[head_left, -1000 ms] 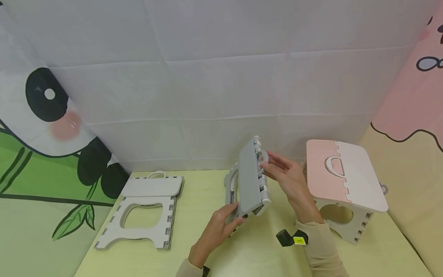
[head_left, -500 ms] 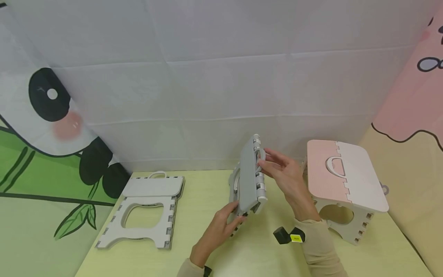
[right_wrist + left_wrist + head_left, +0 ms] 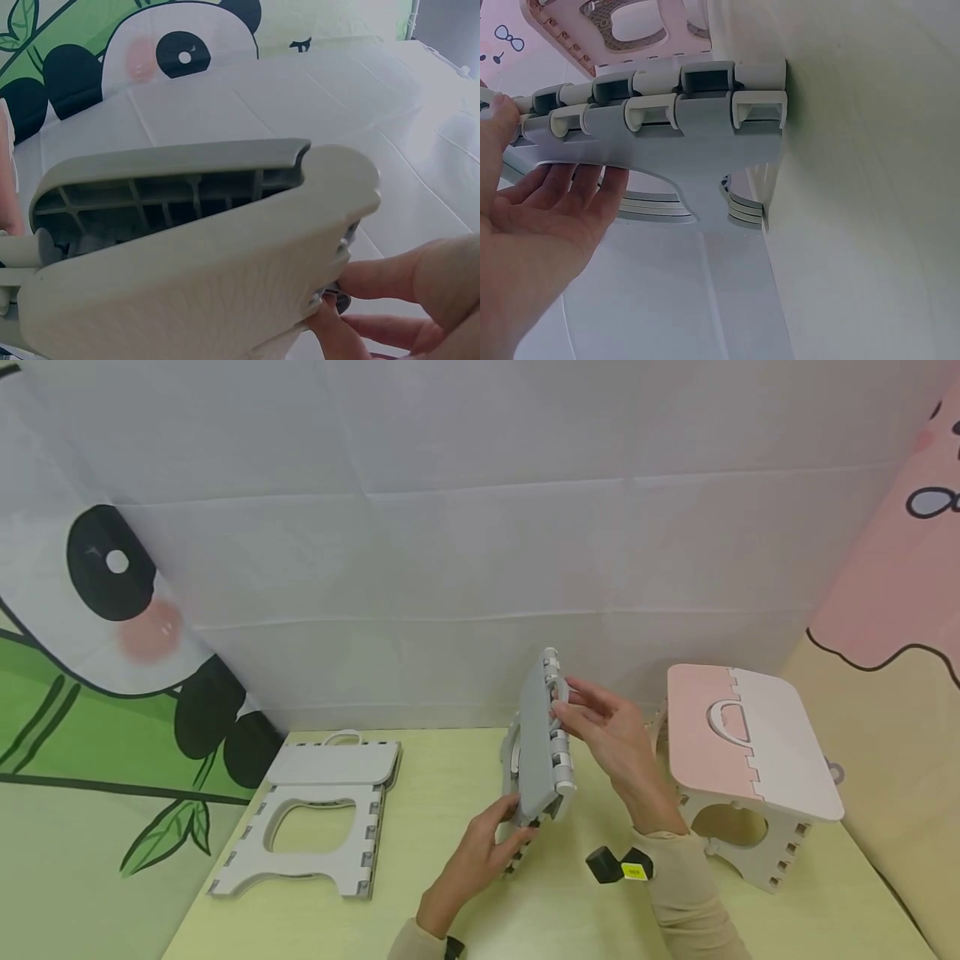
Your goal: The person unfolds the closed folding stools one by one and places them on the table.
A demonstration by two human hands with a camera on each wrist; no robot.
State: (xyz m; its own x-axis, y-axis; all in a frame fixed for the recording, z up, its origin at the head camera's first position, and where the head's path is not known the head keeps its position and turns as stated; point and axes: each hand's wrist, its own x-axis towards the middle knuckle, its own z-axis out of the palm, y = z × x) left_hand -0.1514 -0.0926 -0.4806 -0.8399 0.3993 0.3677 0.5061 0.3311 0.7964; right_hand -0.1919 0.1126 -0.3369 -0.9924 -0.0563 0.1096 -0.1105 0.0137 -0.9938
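A grey folding stool (image 3: 536,752), folded nearly flat, stands on edge between both hands in the middle of the head view. My left hand (image 3: 480,852) grips its near legs, thumb on one side and fingers on the other; the left wrist view has those fingers under the hinged leg edge (image 3: 705,142). At the carry handle on the seat's hinged edge, my right hand (image 3: 611,731) pinches with thumb and fingers. In the right wrist view the folded seat halves (image 3: 187,247) lean apart a little, ribbed underside showing between them.
To the left, a folded white stool (image 3: 300,852) lies flat on the pale yellow table (image 3: 442,777). On the right stands an unfolded stool with a pink and white top (image 3: 750,735). A white cloth (image 3: 480,552) hangs behind the table.
The stool's hinged top edge has swung slightly left, so the seat panel looks narrower. My right hand has moved left with the handle; my left hand keeps its grip.
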